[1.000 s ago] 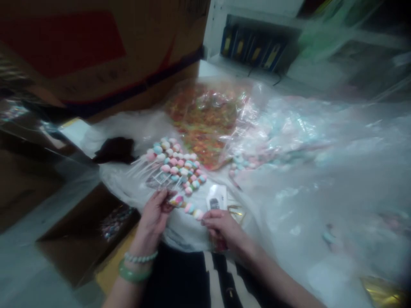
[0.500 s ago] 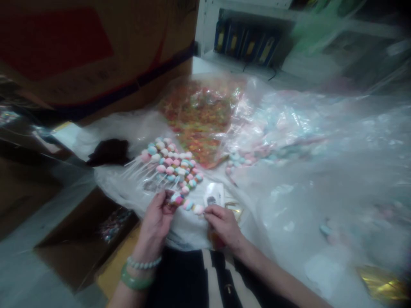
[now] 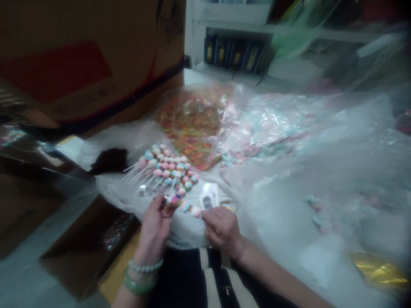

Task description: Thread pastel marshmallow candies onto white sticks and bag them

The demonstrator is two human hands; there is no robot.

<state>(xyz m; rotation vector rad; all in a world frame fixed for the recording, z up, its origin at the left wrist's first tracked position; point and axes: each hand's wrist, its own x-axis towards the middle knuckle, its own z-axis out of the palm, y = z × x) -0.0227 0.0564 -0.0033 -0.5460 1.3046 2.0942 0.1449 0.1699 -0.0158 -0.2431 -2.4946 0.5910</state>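
Note:
Between my two hands is a skewer of small pink, white and blue marshmallow-like candies [image 3: 189, 208]. My left hand [image 3: 159, 222] is closed at its left end, where a bright pink and blue piece shows by the fingertips. My right hand [image 3: 222, 226] pinches the other end, its thumb and forefinger pressed beside the last pale candy. Just beyond them, several finished-looking candy skewers [image 3: 171, 167] lie in a pile with white sticks pointing left. A white packet with a dark print [image 3: 209, 196] lies just behind my right hand.
Behind lies a clear bag of orange-green candies [image 3: 195, 128]; right of it spreads a bag of pastel candies [image 3: 263, 117]. A large cardboard box [image 3: 135, 47] stands back left. An open carton [image 3: 80, 252] sits lower left, gold foil [image 3: 379, 269] lower right.
The view has shifted slightly, so the background sits a little lower and further left. Both hands still hold the skewer; my right hand's fingers look more curled.

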